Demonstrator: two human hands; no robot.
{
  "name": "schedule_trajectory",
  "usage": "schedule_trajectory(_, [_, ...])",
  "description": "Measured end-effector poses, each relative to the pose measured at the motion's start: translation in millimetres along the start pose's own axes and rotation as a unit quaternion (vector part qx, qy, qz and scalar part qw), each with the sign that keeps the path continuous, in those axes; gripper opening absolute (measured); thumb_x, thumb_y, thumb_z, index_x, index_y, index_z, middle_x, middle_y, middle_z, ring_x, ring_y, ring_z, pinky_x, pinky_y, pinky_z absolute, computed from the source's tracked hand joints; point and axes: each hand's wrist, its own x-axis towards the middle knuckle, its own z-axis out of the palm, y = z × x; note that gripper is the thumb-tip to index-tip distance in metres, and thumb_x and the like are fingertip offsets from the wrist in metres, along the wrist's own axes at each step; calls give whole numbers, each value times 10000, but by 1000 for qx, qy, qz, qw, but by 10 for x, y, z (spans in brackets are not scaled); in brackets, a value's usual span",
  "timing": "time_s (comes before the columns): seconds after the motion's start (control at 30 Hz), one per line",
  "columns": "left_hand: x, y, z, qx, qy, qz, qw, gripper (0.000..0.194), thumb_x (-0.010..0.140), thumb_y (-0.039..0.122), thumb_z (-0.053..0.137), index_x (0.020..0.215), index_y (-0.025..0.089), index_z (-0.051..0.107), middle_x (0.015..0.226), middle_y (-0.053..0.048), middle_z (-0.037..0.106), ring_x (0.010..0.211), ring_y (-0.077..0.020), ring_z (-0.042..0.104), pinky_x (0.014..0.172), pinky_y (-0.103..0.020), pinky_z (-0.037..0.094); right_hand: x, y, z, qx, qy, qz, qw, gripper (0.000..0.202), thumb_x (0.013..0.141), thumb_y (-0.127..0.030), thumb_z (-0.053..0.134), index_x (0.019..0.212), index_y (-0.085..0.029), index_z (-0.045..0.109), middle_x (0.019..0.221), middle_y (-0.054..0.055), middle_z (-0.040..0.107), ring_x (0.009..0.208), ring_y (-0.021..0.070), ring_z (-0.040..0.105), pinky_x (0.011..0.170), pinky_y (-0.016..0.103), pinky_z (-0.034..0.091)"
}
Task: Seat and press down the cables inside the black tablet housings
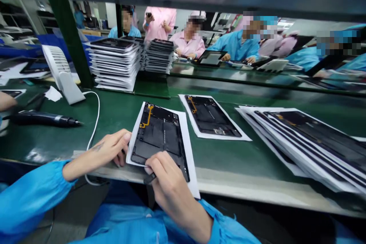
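Note:
A black tablet back housing [156,131] with an orange flex cable [147,116] lies tilted on a white sheet [187,148] at the table's front edge. My left hand [111,146] has its fingers curled at the sheet's left edge, touching it. Over the housing's near edge, my right hand [171,181] is closed on a short dark tool [149,178]; its kind is hidden by the fingers. To the right, a second tablet housing [213,116] rests on its own white sheet.
A stack of housings with sheets [311,141] leans at the right. Tall stacks [113,65] stand behind. At left are a white fan-like device [61,74], its white cable [97,118], a dark electric screwdriver [47,119] and another person's hand [7,102]. Co-workers sit across.

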Motion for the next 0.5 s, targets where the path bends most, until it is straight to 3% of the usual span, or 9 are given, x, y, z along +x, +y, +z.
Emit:
schedule_trajectory(0.03, [64,52,-25,-50,-38,-20,998,656,987,710,175,1153,182,527,813,-51,699,652,-194,701,566,-289,547,52,-4,49,3,17,4,1000,297,850,64,358,911,-197,487,873,58,557,803,202,475,690,310,427])
schedule_trajectory(0.1, [200,153,-69,-43,-43,10,998,638,977,701,231,1093,159,546,838,-64,701,687,-195,701,571,-279,546,151,-4,148,16,49,12,999,315,830,76,361,917,-198,490,885,60,563,812,205,489,694,313,442])
schedule_trajectory(0.2, [408,286,-223,90,46,99,990,450,968,561,394,936,155,584,802,-30,649,694,-165,628,577,-241,489,242,11,249,64,91,15,994,350,846,79,374,1015,-190,521,957,70,594,879,211,529,751,322,476])
schedule_trajectory(0.3, [588,434,-486,175,121,145,966,305,972,402,409,878,175,590,819,-21,620,766,-174,578,673,-264,462,237,40,252,93,120,3,988,344,903,39,423,1133,-192,534,1013,75,620,921,214,550,789,331,488])
schedule_trajectory(0.5, [942,815,-829,311,168,241,904,181,939,249,474,1002,200,637,786,-37,625,793,-217,605,800,-323,442,46,191,79,105,77,-8,992,264,963,-44,463,1154,-202,553,1013,62,649,878,196,571,798,338,492])
